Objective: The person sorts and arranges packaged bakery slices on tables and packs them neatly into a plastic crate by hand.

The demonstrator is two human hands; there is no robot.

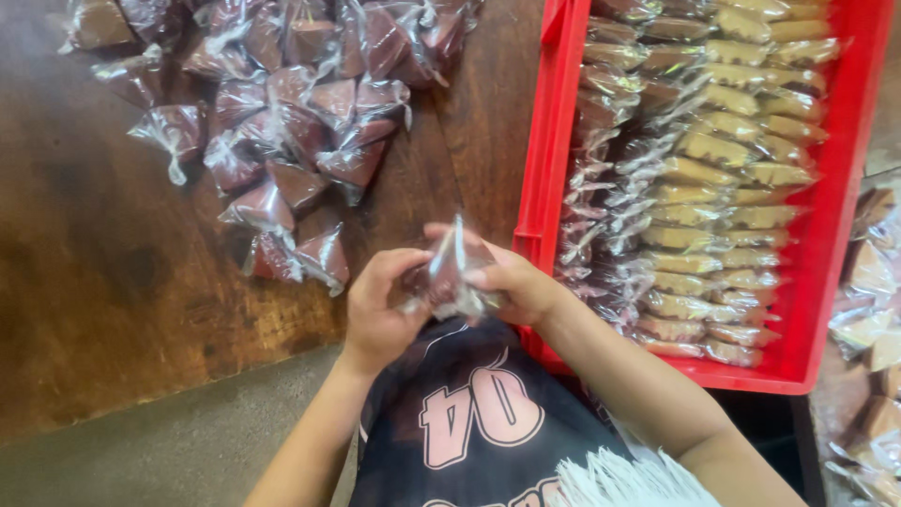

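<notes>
Dark jersey (469, 422), worn by the person, fills the lower centre of the view. Left hand (375, 305) and right hand (521, 282): both raised above the jersey, fingers pinched on one clear plastic packet (446, 277) with a brown sweet inside, held between them. Wooden table (113, 253): bears a heap of wrapped brown pieces (291, 113), well beyond the hands, at upper left. Red plastic crate (540, 141): just right of the hands, packed with rows of bagged tan biscuits (723, 188). More wrapped pieces (873, 282) lie past the crate's right wall
</notes>
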